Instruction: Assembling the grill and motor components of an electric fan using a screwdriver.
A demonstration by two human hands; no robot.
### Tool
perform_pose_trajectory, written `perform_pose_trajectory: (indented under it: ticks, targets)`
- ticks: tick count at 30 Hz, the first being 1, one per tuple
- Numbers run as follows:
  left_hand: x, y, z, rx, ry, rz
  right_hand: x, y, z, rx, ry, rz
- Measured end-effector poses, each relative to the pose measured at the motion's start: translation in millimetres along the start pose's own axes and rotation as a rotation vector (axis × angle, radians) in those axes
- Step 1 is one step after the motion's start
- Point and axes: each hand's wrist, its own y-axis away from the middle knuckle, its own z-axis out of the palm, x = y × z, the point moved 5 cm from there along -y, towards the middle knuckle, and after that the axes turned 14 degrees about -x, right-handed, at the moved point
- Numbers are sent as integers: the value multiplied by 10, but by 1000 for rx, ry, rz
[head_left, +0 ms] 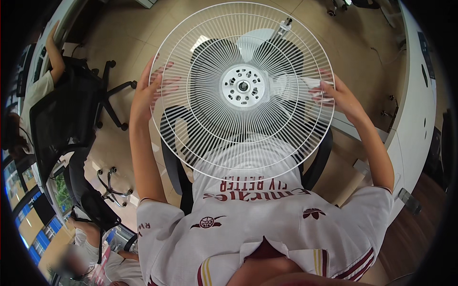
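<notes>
A round white wire fan grille [217,112] is held up in front of my body, its flat face toward me. At its middle is a white hub plate [244,76] with several holes and a dark centre. My left hand [147,93] grips the left rim, with fingers behind the wires. On the opposite side, my right hand [342,97] is closed round the right rim, its fingers partly hidden by the wires. Pale blade-like shapes [255,40] show through the grille. Near the far rim sits a small metallic clip-like piece [285,26].
Behind the grille are dark chair parts [175,157]. Black office chairs [64,119] stand to the left, where other people sit. A white desk [405,138] curves along the right, with a dark small device [409,201] near its edge. The floor [143,28] is beige tile.
</notes>
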Motion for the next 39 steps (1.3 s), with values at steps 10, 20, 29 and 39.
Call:
perform_pose_trajectory:
  ticks: [10, 20, 29, 39]
  targets:
    - [427, -1074, -68, -338, -399, -92, -490, 300, 85, 472, 1154, -511]
    - [406, -1446, 9, -307, -507, -65, -498, -317, 1141, -60, 1368, -566]
    - [380, -1314, -50, -346, -458, -67, -350, -272, -12, 512, 1196, -470]
    - [271, -1464, -23, -352, -438, -118, -201, -51, -91, 162, 225, -72]
